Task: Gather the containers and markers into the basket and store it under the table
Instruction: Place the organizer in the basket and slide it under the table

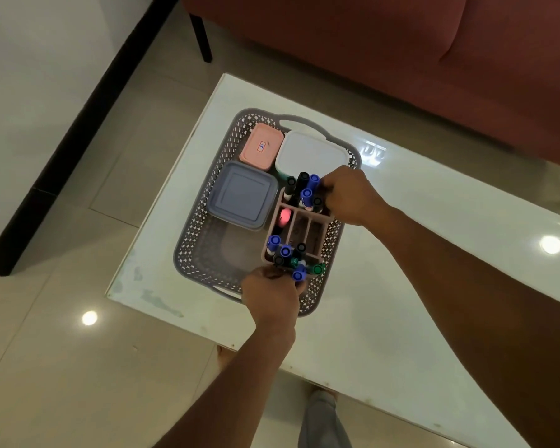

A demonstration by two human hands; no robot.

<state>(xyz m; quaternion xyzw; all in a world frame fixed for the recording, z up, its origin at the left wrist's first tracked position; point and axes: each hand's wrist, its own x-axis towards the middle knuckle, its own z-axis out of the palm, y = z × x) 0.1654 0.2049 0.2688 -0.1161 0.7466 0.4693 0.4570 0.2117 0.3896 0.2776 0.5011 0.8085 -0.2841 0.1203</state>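
A grey perforated basket sits on the white table. Inside it lie a pink lidded container, a white lidded container and a blue-grey lidded container. A pink divided marker holder with several blue, black and green markers sits in the basket's right part. My left hand grips the holder's near end. Closed around its far end is my right hand.
A red sofa stands just beyond the table's far edge, one dark leg on the tiled floor. A dark skirting strip runs along the wall at left. My leg shows below the table's near edge.
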